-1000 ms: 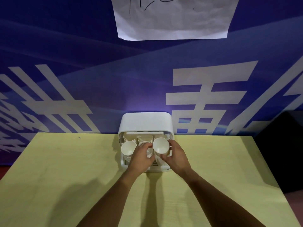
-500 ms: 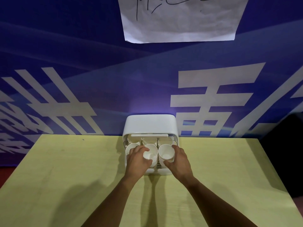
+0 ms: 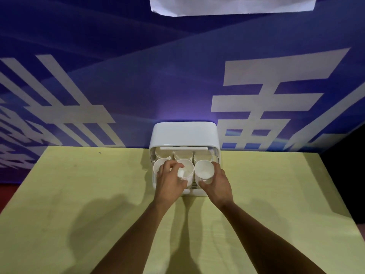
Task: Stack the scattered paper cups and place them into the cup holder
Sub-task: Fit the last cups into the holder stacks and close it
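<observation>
A white cup holder (image 3: 184, 135) with a raised lid stands at the table's far edge, against the blue wall. Three white paper cups stand in its front row. My left hand (image 3: 169, 181) grips the middle cup (image 3: 187, 170), fingers over its rim and thumb on its near side. The left cup (image 3: 158, 167) is partly hidden behind that hand. My right hand (image 3: 218, 183) holds the right cup (image 3: 204, 171) from its right and near side. More cups sit in the back row under the lid.
The yellow-green table (image 3: 98, 204) stretches wide on both sides of the holder. A blue banner with large white characters (image 3: 266, 99) forms the wall behind. A white paper sheet (image 3: 231, 5) hangs above. Dark space lies past the table's right edge.
Both hands have lowered the middle and right cups deeper into the holder's front row. The right cup, raised a second ago, now sits level with the others.
</observation>
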Demonstrator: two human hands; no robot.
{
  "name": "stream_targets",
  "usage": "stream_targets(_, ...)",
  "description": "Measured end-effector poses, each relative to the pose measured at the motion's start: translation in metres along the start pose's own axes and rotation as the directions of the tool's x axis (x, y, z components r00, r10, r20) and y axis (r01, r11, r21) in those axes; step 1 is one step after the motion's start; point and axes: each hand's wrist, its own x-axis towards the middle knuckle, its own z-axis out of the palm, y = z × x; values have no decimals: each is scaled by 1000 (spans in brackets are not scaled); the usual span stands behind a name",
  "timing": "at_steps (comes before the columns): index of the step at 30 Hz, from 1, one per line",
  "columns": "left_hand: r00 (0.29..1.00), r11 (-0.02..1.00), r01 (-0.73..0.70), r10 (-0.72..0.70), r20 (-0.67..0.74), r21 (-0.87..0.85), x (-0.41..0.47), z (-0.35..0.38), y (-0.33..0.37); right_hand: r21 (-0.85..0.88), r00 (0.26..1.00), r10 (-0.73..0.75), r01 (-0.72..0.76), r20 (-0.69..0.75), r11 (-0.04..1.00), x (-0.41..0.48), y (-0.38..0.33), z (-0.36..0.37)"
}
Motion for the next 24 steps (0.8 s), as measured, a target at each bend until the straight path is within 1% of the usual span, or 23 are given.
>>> stream_targets(4,997,997,73,-73,-15,-11,2,-2,1,8,1000,-11,11,-12,1000,2,-2,0)
stream_targets(9,996,996,80,-81,39,34,3,-3,-3,19,1000,-7,7,-24,1000,8,-5,3)
stream_targets(19,993,991,103,-107,52,84,5,-1,-10,81,998,8,-3,-58,997,19,-10,8)
stream_targets(24,987,976,141,-152,55,168,9,1,-5,82,999,21,-19,-31,996,17,-7,6)
